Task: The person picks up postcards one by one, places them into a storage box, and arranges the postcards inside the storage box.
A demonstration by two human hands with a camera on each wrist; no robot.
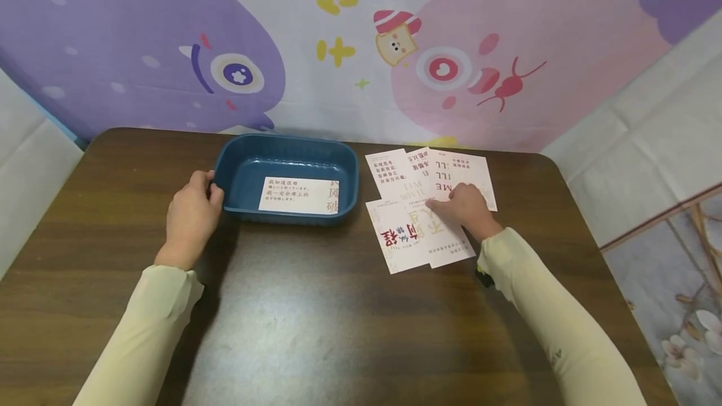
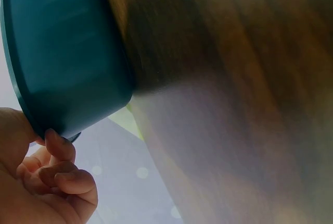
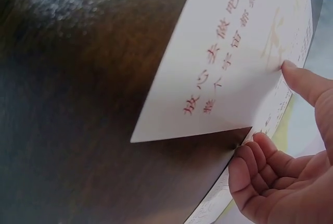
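Observation:
A dark blue rectangular dish (image 1: 284,218) stands on the table, and one white printed card (image 1: 293,195) lies in it. My left hand (image 1: 194,212) grips the dish's left end; in the left wrist view the thumb and a finger pinch its rim. To the right of the dish, several white printed cards overlap in a loose spread. My right hand (image 1: 465,208) is over them, its thumb touching a card with gold and red writing (image 3: 218,73). Its other fingers are loosely curled beside that card's edge, with a gap below the thumb. Another card with red writing (image 1: 397,240) lies left of it.
The brown wooden table (image 1: 316,324) extends toward me in front of the dish and cards. A cartoon-printed cloth (image 1: 338,99) hangs along its back edge. At the right hangs a pale panel with flowers (image 1: 677,306).

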